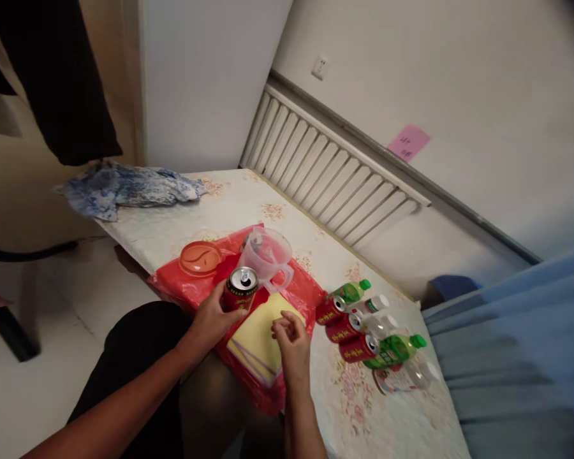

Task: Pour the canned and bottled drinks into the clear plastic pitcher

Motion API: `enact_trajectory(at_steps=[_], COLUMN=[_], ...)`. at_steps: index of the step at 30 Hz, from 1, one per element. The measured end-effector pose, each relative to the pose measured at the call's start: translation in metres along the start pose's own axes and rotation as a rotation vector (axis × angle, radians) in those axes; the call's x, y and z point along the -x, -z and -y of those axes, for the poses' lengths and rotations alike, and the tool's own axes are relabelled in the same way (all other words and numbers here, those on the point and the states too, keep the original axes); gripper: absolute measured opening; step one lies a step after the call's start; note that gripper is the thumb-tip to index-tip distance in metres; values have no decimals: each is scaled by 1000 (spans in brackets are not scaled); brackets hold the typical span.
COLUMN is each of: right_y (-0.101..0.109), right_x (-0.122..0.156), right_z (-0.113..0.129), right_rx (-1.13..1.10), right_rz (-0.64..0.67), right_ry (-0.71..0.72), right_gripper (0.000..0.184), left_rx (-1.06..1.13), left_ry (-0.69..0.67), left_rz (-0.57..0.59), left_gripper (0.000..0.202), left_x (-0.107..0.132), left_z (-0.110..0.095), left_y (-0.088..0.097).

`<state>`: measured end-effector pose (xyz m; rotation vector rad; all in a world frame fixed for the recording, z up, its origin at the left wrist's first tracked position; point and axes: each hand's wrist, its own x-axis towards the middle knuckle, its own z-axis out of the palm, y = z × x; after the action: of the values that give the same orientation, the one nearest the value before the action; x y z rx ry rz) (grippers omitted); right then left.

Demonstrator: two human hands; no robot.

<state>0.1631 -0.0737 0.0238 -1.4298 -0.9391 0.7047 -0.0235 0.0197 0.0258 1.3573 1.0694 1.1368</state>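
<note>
My left hand [212, 325] is wrapped round a red drink can [240, 290] with an opened top, held upright over a red plastic bag [182, 294]. Just to the right, my right hand [291, 341] hovers over a folded yellow cloth [256, 341]; its fingers are loosely curled and a little apart, with nothing visible in them. Behind the can stands a clear plastic jug [266, 254] with a handle, and part of another can shows behind or through it. An orange-red round lid [201, 258] lies on the bag, left of the jug.
Several red cans [358, 349] and green-capped bottles [396, 352] lie in a group on the flowered tablecloth [354, 398]. A crumpled blue-and-white cloth [134, 188] rests at the far left edge. A white radiator [335, 162] runs along the wall, and a blue curtain [521, 344] hangs at right.
</note>
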Motion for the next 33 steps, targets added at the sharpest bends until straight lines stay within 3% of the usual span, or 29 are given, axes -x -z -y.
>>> enact_trajectory(at_steps=[5, 10, 16, 20, 27, 29, 33], right_y=[1, 19, 49, 66, 95, 111, 153], right_x=[27, 41, 59, 68, 72, 71, 68], right_z=[14, 24, 7, -9, -26, -31, -41], right_rx=[-44, -37, 143, 101, 100, 127, 183], right_rz=[-13, 44, -124, -161, -335, -383, -504], right_ry=[-34, -47, -86, -147, -133, -112, -95], right_gripper=[55, 65, 68, 64, 61, 57, 58], left_rx=[17, -8, -134, -118, -142, -265, -574], left_ry=[4, -43, -137, -185, -339, -400, -570], left_rz=[159, 273, 330, 446, 738, 699, 531], left_gripper=[71, 69, 63, 63, 81, 87, 68], left_x=[24, 44, 74, 86, 78, 70, 38], left_z=[-7, 3, 24, 33, 55, 70, 92], left_y=[-33, -69, -107, -128, -156, -161, -161])
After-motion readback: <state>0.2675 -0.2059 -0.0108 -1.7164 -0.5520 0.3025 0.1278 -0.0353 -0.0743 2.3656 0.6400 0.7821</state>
